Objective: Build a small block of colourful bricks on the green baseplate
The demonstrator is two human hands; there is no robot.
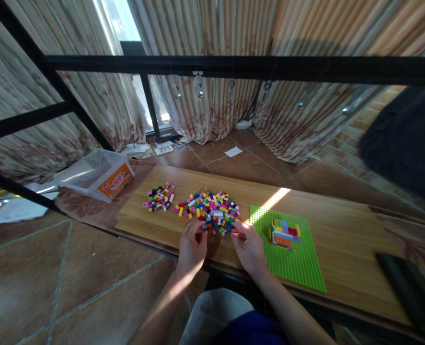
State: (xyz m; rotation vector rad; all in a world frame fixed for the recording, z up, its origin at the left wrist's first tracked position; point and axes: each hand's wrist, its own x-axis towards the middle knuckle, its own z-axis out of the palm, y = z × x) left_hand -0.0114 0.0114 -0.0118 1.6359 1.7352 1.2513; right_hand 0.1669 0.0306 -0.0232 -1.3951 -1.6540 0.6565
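Note:
A large heap of small coloured building bricks lies on the wooden board in front of me. My left hand is at the heap's near left edge, fingers curled and thumb close to the fingertips. At the near right edge is my right hand, with its fingertips drawn together among the bricks. Whatever either hand pinches is too small to make out. Right of my right hand lies a green studded baseplate. On it stands a low block built of bricks, in orange, white, yellow, red and blue.
A smaller brick pile lies left of the heap. Farther left stands a clear plastic bin with an orange label. A dark flat object rests at the board's right end. A black metal bar crosses in front of the curtains.

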